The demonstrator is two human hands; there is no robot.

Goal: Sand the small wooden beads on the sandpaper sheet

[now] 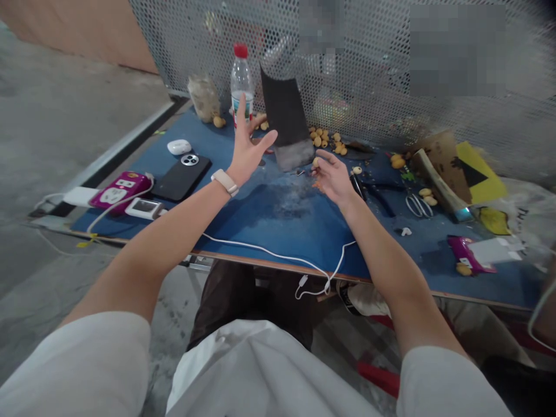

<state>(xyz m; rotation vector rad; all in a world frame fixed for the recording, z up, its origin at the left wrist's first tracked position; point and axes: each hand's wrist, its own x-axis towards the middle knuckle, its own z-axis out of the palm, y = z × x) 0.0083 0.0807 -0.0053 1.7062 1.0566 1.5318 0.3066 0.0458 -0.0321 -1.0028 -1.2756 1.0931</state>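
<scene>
My left hand [248,152] is raised with its fingers spread, holding nothing, just in front of a black abrasive sheet [284,110] that stands propped up with a worn grey lower end. My right hand [332,178] is curled to the right of the sheet's base, pinching a small tan nut [315,161] between thumb and forefinger. A pile of similar tan nuts [324,139] lies behind that hand on the blue table mat [278,214]. A plastic water bottle [241,81] with a red cap stands behind my left hand.
A black phone [181,178], white earbud case [179,147] and pink power strip [120,190] lie left. Scissors [419,205] and a wooden block [436,179] lie right. A white cable [269,250] crosses the mat's front edge. Perforated metal mesh [382,69] stands behind the table.
</scene>
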